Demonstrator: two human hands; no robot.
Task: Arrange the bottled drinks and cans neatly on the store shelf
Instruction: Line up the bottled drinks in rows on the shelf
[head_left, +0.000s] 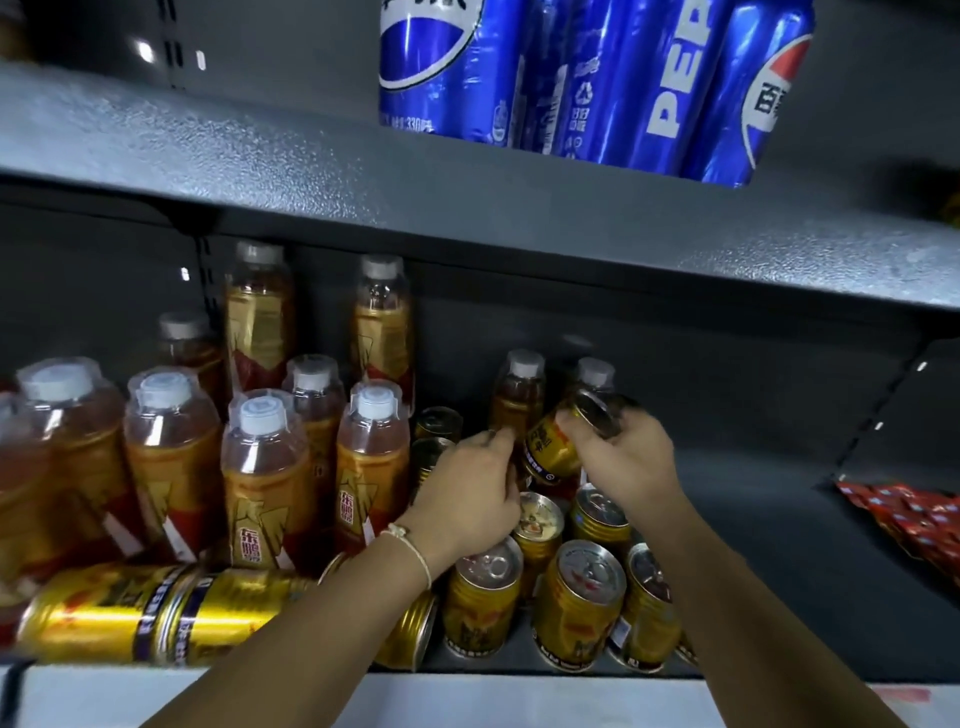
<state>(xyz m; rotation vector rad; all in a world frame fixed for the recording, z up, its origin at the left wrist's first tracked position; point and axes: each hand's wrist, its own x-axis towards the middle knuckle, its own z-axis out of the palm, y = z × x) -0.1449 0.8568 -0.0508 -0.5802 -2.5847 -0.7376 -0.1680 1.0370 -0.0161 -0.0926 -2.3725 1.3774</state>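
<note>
In the head view, a dark grey shelf (753, 499) is seen from above and in front. A gold can (553, 447) is held in the grip of the right hand (623, 457). The fingers are curled round its top end, and the can is tilted and lifted above the other cans. It is just in front of two small bottles (522, 395) that stand at the back.

The left hand (467, 499) is stretched out beside the held can. Its fingertips are pinched together close to one small bottle, but whether anything is gripped cannot be told. A pale string bracelet (415, 551) is worn on the left wrist.

Below the hands, a group of gold cans (579, 603) is stood upright near the front of the shelf. At the front left, two longer gold cans (156, 618) are laid on their sides, end to end.

On the left, many big bottles (260, 488) of brown drink with clear caps are packed close together. Some are tilted.

On the shelf above, blue cans (597, 78) are stood in a row. At the far right, red packets (914, 514) are seen.
</note>
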